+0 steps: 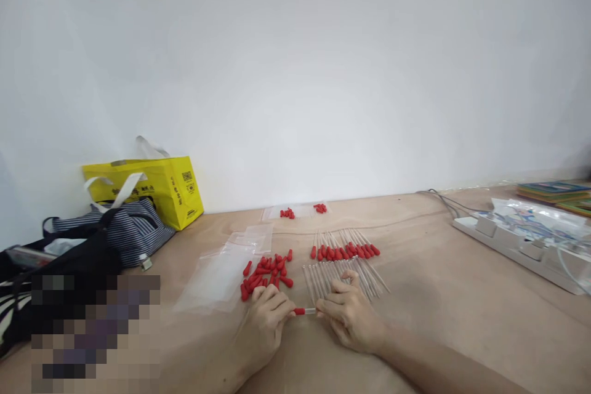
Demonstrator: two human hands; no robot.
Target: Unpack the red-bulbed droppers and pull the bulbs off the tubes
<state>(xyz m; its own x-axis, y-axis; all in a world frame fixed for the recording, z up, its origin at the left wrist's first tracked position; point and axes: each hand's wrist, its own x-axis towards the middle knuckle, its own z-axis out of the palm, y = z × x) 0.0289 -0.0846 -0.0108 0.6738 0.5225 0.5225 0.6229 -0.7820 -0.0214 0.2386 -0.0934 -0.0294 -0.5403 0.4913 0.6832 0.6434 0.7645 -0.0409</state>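
My left hand (pixel 268 320) pinches a small red rubber cap (pixel 300 311) near the table's front. My right hand (pixel 351 317) pinches the clear glass tube (pixel 311 311) that meets that cap. Just beyond my left hand lies a loose pile of red caps (pixel 266 271). Past my right hand sits a row of bare clear tubes (pixel 341 274). Farther back lies a row of tubes with red caps fitted (pixel 344 250).
Clear plastic bags (pixel 221 274) lie left of the caps; another bag with a few red caps (pixel 298 212) is near the wall. A yellow bag (pixel 152 188) and a striped bag (pixel 124 231) stand at left. A white power strip (pixel 521 246) with cables lies right.
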